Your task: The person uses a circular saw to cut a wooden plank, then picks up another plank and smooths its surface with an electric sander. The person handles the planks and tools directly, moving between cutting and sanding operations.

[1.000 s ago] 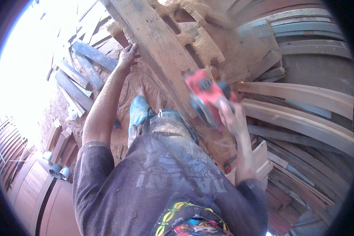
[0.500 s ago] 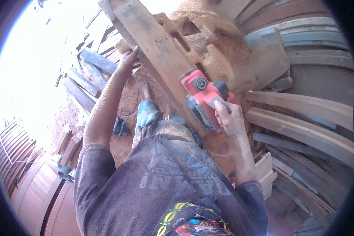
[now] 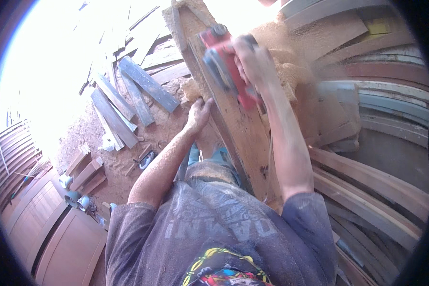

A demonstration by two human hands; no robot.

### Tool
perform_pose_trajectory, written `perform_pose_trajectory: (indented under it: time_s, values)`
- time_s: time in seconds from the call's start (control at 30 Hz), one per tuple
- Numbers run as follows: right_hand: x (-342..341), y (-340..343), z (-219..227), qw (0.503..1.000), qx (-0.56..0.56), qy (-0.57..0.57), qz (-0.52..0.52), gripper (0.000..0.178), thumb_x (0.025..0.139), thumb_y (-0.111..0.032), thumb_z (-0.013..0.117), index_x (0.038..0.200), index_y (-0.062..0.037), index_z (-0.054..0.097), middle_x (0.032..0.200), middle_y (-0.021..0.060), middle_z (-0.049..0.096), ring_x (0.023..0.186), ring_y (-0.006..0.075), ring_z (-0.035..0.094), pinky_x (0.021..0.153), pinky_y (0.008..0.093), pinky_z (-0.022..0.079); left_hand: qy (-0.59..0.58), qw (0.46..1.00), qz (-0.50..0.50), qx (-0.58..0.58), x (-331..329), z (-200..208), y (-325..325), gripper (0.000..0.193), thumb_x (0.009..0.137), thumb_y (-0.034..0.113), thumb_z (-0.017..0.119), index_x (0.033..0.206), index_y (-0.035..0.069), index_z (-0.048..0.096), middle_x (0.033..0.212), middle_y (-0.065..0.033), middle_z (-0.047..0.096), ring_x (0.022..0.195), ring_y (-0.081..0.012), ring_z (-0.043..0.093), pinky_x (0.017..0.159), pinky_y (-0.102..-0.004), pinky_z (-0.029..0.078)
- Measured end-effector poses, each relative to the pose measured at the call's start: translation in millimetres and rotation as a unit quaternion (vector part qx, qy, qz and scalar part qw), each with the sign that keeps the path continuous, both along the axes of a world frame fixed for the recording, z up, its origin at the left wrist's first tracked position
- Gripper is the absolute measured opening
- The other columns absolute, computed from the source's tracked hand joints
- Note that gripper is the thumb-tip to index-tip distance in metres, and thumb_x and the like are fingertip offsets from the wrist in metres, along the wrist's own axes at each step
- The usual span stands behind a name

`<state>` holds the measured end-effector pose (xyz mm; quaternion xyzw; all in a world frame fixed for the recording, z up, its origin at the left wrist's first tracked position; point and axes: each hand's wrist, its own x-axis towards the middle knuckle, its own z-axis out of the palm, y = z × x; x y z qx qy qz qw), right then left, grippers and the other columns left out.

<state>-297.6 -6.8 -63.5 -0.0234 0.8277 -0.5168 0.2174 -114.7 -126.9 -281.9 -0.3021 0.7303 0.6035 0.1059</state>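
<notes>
A long wooden board [image 3: 251, 148] runs away from my body, its near end by my right thigh. My right hand [image 3: 253, 62] is wrapped round the handle of a red electric hand planer [image 3: 233, 78], which lies on the far half of the board and is slightly blurred by motion. At the board's left edge, my left hand [image 3: 200, 114] grips the side, its fingers partly hidden. Sawdust [image 3: 274, 35] sprays out to the right of the planer.
Stacked planks [image 3: 367, 178] fill the right side. Several grey boards [image 3: 148, 86] lie on the dusty ground at left. Panelled wooden doors [image 3: 71, 248] lean at lower left, near short wood blocks [image 3: 86, 174]. A small dark tool [image 3: 148, 159] rests beside my left forearm.
My right hand has pushed the planer forward along the board, away from my body. My left hand still holds the left edge, and the view has shifted.
</notes>
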Motion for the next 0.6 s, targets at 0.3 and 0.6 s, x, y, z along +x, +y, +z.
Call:
perform_pose_trajectory:
  time_s: [0.3, 0.6]
  values:
    - [-14, -6, 1, 0.997, 0.038, -0.032, 0.062, 0.051, 0.102, -0.052, 0.049, 0.104, -0.0132, 0.082, 0.069, 0.0059, 0.064, 0.066, 0.0173, 0.061, 0.070, 0.0379, 0.052, 0.010, 0.997, -0.025, -0.073, -5, 2, -12, 0.050, 0.104, 0.044, 0.065, 0.103, -0.006, 0.065, 0.093, -0.0179, 0.066, 0.091, -0.0273, 0.064, 0.085, -0.0421, 0.051]
    - [216, 168, 34, 0.983, 0.086, -0.142, -0.075, 0.046, 0.104, -0.038, 0.060, 0.074, -0.0041, 0.065, 0.061, -0.0014, 0.057, 0.057, 0.0086, 0.053, 0.053, 0.0327, 0.042, -0.076, 0.995, -0.058, -0.008, -3, 13, -8, 0.061, 0.105, 0.050, 0.060, 0.125, -0.007, 0.060, 0.120, -0.0341, 0.070, 0.120, -0.0479, 0.066, 0.101, -0.0501, 0.051]
